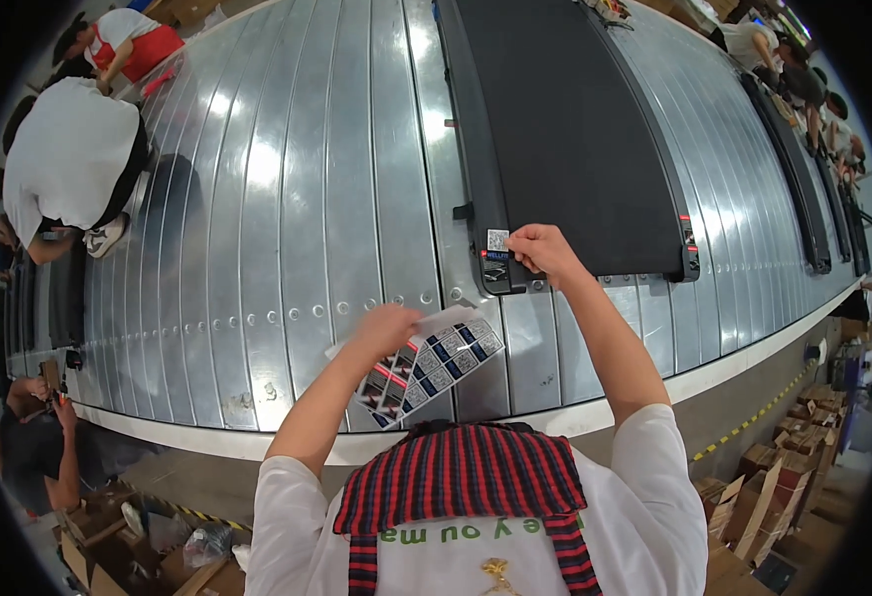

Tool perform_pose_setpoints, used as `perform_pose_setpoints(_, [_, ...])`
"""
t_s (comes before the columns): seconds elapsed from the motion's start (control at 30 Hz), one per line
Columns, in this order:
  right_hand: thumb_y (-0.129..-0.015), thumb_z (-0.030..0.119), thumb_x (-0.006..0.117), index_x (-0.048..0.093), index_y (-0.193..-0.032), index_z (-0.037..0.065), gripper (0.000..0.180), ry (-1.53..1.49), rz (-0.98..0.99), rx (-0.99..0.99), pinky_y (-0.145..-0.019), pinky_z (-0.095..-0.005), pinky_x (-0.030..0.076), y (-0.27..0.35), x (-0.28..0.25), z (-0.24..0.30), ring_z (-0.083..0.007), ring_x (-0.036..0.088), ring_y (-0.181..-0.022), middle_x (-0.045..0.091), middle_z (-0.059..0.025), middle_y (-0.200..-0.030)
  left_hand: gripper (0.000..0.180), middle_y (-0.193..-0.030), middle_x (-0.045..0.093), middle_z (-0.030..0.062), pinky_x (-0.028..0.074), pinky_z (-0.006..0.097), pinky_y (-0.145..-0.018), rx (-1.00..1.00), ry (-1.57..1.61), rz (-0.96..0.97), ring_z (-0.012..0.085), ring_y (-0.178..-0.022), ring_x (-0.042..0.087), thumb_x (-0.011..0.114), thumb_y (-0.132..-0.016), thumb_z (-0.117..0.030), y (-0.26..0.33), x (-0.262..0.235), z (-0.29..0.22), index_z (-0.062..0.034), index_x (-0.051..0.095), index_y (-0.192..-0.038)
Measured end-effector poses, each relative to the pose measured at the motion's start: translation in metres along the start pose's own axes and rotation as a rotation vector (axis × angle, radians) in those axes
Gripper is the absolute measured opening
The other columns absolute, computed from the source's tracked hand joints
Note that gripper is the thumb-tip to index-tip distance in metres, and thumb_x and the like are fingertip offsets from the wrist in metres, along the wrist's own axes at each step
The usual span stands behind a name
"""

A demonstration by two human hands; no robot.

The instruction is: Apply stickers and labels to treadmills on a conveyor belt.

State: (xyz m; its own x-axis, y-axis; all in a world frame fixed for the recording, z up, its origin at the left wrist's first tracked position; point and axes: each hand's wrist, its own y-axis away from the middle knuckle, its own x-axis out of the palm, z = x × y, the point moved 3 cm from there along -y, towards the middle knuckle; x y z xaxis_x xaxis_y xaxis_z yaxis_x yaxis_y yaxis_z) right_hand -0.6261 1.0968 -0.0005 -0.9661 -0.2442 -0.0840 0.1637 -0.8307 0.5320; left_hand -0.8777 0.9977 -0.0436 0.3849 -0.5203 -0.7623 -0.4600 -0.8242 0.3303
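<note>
Black treadmill (575, 129) lies with one corner near, presumably for easy reach, where I see the right hand (545, 254) pinching a QR label (496, 239), the left hand (386, 329), grip too blurred to tell, at sticker sheets (459, 356).

cardboard boxes (762, 502) near a yellow-and-black floor line (755, 413) at lower right
</note>
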Motion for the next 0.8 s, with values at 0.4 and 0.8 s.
perform_pose_setpoints(0.4, [-0.077,0.012,0.059,0.055,-0.076,0.003,0.010,0.036,0.091,0.071,-0.035,-0.0202,0.022,-0.016,-0.005,-0.015,-0.0050,0.034,-0.040,0.045,0.0003,-0.052,0.008,-0.073,0.059,0.0109,0.044,0.041,-0.059,0.176,-0.106,0.001,0.0304,-0.073,0.057,0.051,-0.073,-0.013,-0.025,0.005,-0.063,-0.0104,0.058,-0.075])
perform_pose_setpoints(0.8, [-0.077,0.012,0.058,0.054,-0.074,0.002,0.011,-0.009,0.037,0.066,-0.034,-0.0200,0.023,-0.018,-0.003,-0.017,-0.0047,0.034,-0.039,0.045,-0.0002,-0.051,0.011,-0.105,0.054,0.0069,0.042,0.037,-0.072,0.386,-0.250,-0.233,0.0246,-0.090,0.054,0.049,-0.071,-0.006,-0.043,-0.015,-0.078,-0.0086,0.053,-0.081])
